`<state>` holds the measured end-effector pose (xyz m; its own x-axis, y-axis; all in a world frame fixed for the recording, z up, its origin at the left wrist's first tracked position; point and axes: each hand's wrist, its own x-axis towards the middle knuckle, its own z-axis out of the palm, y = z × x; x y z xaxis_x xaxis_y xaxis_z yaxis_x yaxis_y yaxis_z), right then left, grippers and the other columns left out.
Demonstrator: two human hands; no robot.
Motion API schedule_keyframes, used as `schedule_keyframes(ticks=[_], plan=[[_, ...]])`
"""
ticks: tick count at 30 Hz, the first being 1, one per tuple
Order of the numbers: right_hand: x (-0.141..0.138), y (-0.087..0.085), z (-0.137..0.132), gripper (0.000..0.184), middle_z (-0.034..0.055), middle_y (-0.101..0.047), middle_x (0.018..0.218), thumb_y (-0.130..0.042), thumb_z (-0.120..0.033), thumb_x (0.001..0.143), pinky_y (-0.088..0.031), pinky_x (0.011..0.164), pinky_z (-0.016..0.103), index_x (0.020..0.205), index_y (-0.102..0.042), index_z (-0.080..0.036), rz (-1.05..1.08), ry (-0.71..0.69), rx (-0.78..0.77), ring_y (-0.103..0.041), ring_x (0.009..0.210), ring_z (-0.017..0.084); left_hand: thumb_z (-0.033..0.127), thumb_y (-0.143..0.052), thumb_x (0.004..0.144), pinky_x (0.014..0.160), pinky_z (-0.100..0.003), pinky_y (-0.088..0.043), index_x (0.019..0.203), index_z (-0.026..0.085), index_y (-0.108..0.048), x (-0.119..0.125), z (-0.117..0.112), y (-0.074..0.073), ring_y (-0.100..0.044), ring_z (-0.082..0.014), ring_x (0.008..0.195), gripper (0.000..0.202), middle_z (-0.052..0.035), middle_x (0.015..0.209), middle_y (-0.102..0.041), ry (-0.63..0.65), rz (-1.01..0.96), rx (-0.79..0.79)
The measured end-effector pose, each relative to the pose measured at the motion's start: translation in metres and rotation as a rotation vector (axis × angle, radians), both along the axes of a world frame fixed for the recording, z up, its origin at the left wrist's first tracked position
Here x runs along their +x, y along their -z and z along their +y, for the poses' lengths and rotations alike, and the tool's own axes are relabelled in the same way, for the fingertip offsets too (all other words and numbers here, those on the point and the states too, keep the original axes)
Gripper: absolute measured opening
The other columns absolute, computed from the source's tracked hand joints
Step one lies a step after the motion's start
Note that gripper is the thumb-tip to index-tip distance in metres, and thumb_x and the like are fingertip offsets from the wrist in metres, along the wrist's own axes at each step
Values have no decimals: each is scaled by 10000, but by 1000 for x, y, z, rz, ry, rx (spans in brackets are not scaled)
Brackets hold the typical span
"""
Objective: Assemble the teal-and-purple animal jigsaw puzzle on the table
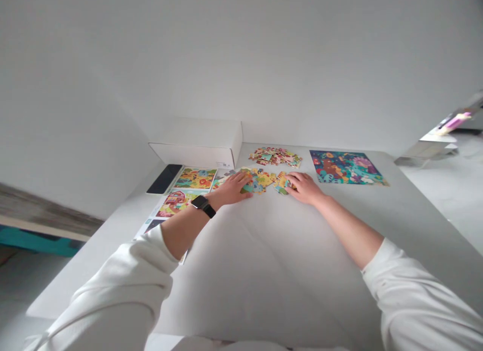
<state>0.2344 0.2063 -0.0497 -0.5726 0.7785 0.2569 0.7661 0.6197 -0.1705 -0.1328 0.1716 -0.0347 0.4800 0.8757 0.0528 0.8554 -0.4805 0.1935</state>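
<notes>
My left hand (234, 189), with a black watch (203, 206) on its wrist, lies flat with fingers stretched over a partly joined jigsaw puzzle (262, 180). Its thumb reaches along the near edge. A small gap to the right separates this part from a smaller cluster of puzzle pieces (280, 184). My right hand (305, 188) has its fingertips and thumb closed on the right side of that cluster, hiding part of it. Behind both hands, a heap of loose puzzle pieces (275, 156) is spread near the wall.
On the right lies a finished-looking dark, colourful puzzle (345, 167). Picture cards (195, 179) are lined up at the left, beside a black phone (164, 179). A white box (196, 142) stands at the back left against the wall. The white table (264, 270) carries everything.
</notes>
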Motion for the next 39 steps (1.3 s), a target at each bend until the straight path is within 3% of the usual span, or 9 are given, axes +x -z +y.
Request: schedule_keyframes(ticks=[4, 10, 17, 24, 27, 33, 36, 39], plan=[[8, 7, -9, 756, 180, -567, 1628, -728, -569, 969, -436, 1260, 568, 1628, -554, -242, 46, -16, -26, -557, 1473, 397, 520, -547, 1061, 1354, -532, -314, 1648, 235, -524, 29, 10, 2, -389, -349, 1635, 653, -151, 1737, -465, 69, -43, 37], [0, 11, -2, 835, 200, -561, 1617, -786, -664, 910, -410, 1270, 570, 1593, -596, -223, 65, 4, -40, -529, 1485, 414, 552, -508, 1078, 1288, -570, -373, 1592, 257, -550, 51, 31, 8, -481, -366, 1543, 595, -153, 1621, -579, -208, -33, 115], [23, 10, 5, 589, 141, -665, 1516, -774, -409, 912, -438, 1247, 519, 1473, -690, -253, 96, -86, -47, -598, 1410, 355, 505, -544, 1058, 1298, -538, -363, 1567, 232, -587, 67, 29, 12, -488, -339, 1522, 579, -160, 1604, -570, -146, -45, 114], [29, 4, -3, 769, 158, -629, 1569, -775, -619, 914, -437, 1237, 560, 1577, -614, -264, 64, -45, -60, -574, 1433, 395, 534, -622, 1019, 1275, -512, -406, 1557, 262, -590, 96, 25, -1, -563, -332, 1463, 604, -143, 1568, -621, -73, -107, 63], [30, 3, -8, 786, 176, -608, 1587, -752, -661, 926, -420, 1242, 572, 1588, -611, -262, 27, -16, -45, -563, 1442, 408, 509, -545, 1073, 1284, -522, -379, 1516, 232, -619, 79, 19, -3, -544, -341, 1488, 527, -156, 1578, -617, -130, -122, 135], [38, 12, -19, 875, 186, -562, 1634, -734, -733, 911, -350, 1277, 633, 1634, -553, -275, 0, 39, -45, -499, 1514, 426, 527, -474, 1093, 1247, -594, -414, 1464, 208, -644, 7, 0, 5, -544, -376, 1483, 518, -191, 1576, -606, -429, -102, 146], [38, 14, -20, 892, 193, -546, 1647, -750, -709, 906, -364, 1284, 610, 1644, -539, -253, -6, 48, -53, -485, 1533, 420, 495, -496, 1081, 1249, -561, -440, 1448, 188, -644, 2, -4, 11, -557, -355, 1478, 501, -197, 1538, -629, -422, -136, 129], [38, 12, -21, 852, 185, -543, 1650, -761, -662, 912, -381, 1283, 589, 1632, -555, -257, -6, 70, -42, -487, 1534, 414, 497, -512, 1081, 1273, -516, -435, 1492, 181, -617, 17, -5, 13, -550, -336, 1499, 529, -195, 1557, -620, -393, -170, 115]])
